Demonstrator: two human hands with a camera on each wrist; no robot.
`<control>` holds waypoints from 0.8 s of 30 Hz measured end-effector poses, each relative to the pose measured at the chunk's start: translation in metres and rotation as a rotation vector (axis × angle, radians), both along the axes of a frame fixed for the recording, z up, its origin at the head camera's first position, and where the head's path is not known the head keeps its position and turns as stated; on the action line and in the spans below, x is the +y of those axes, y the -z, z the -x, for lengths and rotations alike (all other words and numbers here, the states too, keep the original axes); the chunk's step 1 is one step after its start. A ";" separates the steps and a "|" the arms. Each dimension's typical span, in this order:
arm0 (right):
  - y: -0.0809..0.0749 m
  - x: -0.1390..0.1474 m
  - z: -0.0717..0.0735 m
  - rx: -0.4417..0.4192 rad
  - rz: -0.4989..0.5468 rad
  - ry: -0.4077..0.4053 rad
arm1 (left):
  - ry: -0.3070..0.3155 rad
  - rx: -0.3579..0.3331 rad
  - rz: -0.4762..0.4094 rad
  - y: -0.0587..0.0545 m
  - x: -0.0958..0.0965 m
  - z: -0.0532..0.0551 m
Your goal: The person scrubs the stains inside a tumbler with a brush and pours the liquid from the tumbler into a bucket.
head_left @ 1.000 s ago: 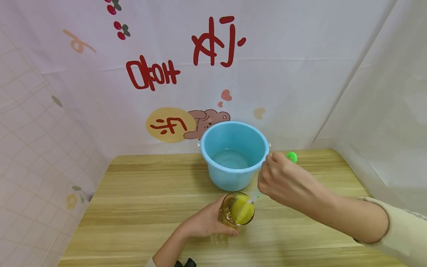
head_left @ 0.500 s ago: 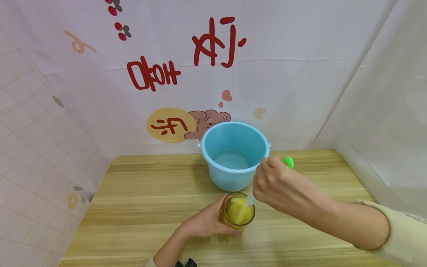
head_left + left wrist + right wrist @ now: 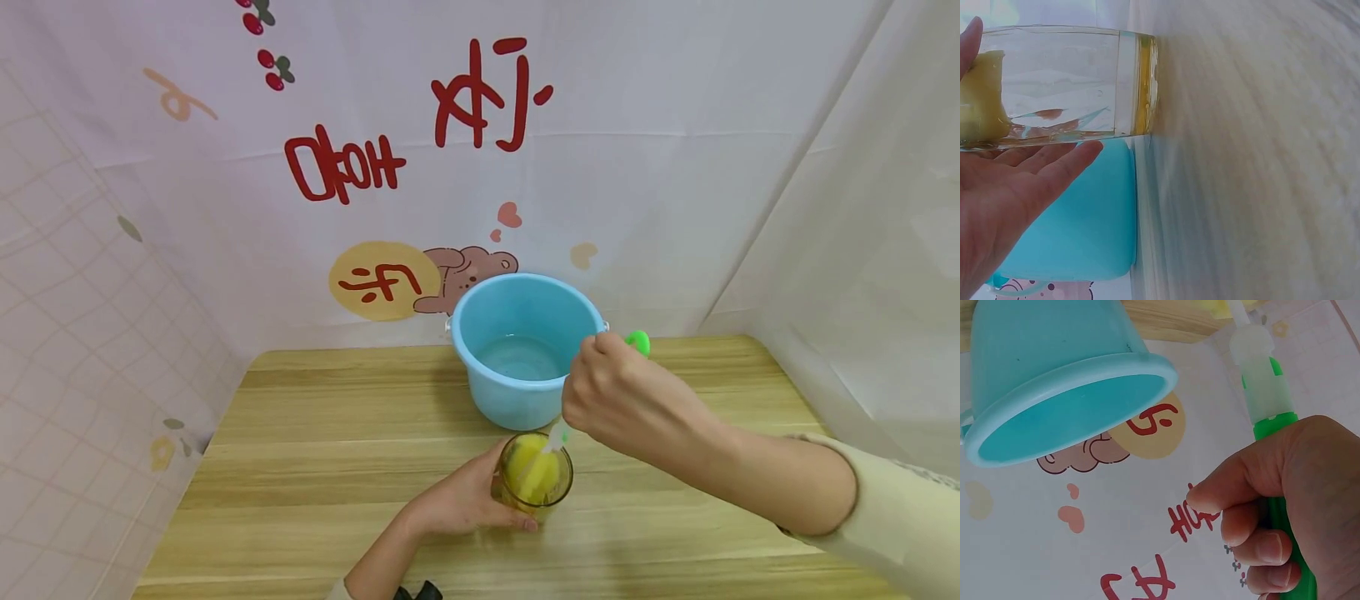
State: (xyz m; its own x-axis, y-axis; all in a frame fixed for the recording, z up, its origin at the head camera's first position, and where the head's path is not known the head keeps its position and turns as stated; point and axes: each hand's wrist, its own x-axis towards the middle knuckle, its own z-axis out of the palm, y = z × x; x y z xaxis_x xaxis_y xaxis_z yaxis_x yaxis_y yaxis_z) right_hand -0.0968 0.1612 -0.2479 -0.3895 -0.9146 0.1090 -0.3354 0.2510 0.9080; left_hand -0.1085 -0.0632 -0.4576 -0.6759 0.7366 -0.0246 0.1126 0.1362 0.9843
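My left hand holds a clear, amber-tinted drinking glass upright, thumb on one side and fingers on the other. The glass's thick base is at or just above the tabletop; I cannot tell if it touches. My right hand grips a sponge cup brush by its green handle, fingers curled round it. The brush's yellow sponge head is inside the upper part of the glass, its white neck slanting out over the rim. The handle's bright green end sticks out behind my right hand.
A light blue bucket with some water in its bottom stands just behind the glass. The wood-grain table extends to both sides. A printed white cloth hangs behind it. Something black shows at the bottom edge.
My right hand has shifted left in small steps, with the brush handle dipping and then rising. The sponge has moved within the glass. My left hand and the glass stay put.
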 end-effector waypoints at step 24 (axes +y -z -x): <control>-0.001 0.017 0.009 -0.103 0.047 0.083 | 0.007 -0.005 0.019 -0.002 -0.005 -0.001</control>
State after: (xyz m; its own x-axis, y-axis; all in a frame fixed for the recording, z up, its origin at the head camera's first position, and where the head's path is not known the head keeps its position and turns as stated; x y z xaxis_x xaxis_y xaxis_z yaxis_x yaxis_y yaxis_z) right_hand -0.1060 0.1785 -0.2469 -0.4749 -0.8736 0.1065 -0.4028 0.3233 0.8563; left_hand -0.1079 -0.0686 -0.4552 -0.6708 0.7404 -0.0424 0.1084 0.1545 0.9820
